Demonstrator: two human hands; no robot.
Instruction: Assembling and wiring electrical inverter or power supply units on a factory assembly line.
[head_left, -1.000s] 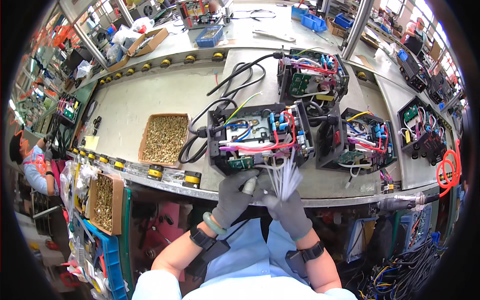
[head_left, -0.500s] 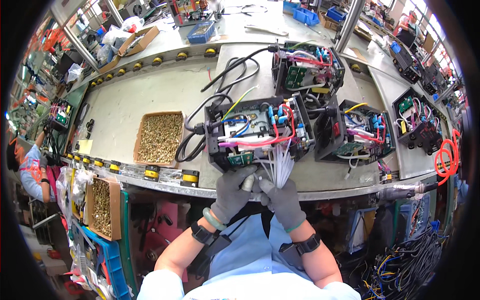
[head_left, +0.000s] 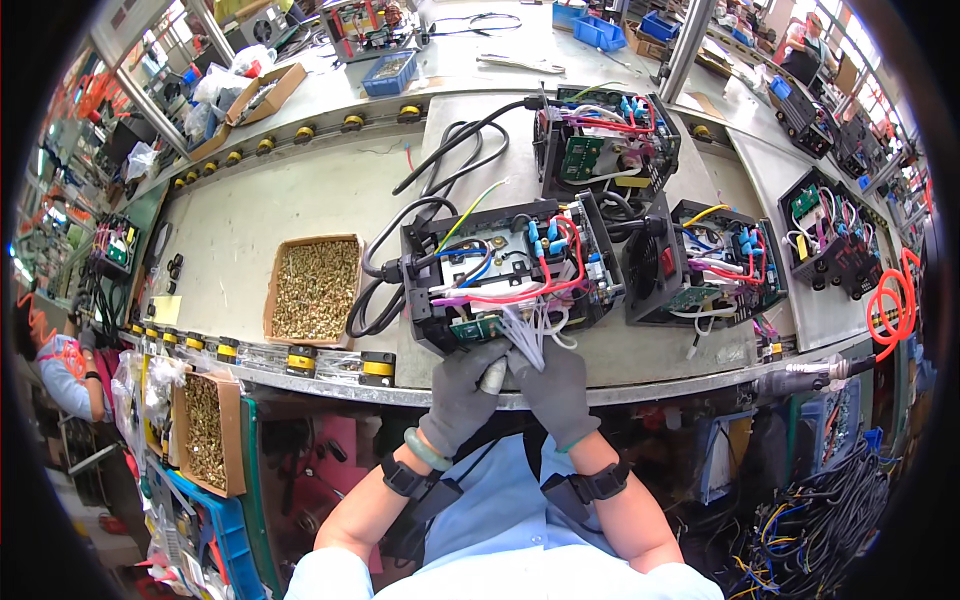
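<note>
Both hands wear grey gloves and meet at the near side of an open black electrical unit (head_left: 425, 312) with red, blue and white wires inside. My right hand (head_left: 556, 395) is closed around a bundle of white cable ties (head_left: 524, 332), whose ends fan out against the unit's near edge. Beside it, my left hand (head_left: 464, 398) is closed, fingers curled at the unit's lower edge by the green circuit board (head_left: 474, 328). What its fingertips hold, if anything, is hidden. From the unit's left side runs a black power cord (head_left: 378, 232), and a yellow-green wire (head_left: 474, 212) sticks up.
Two similar open units stand close by, one behind (head_left: 610, 150) and one to the right (head_left: 705, 270). Left is a cardboard box of brass-coloured fasteners (head_left: 315, 290). A coiled orange hose (head_left: 890, 305) hangs far right. Another person (head_left: 68, 375) works at far left.
My right hand has shifted slightly left, and the cable ties now tilt left instead of standing upright. My left hand stays in nearly the same place. The whole view has shifted slightly.
</note>
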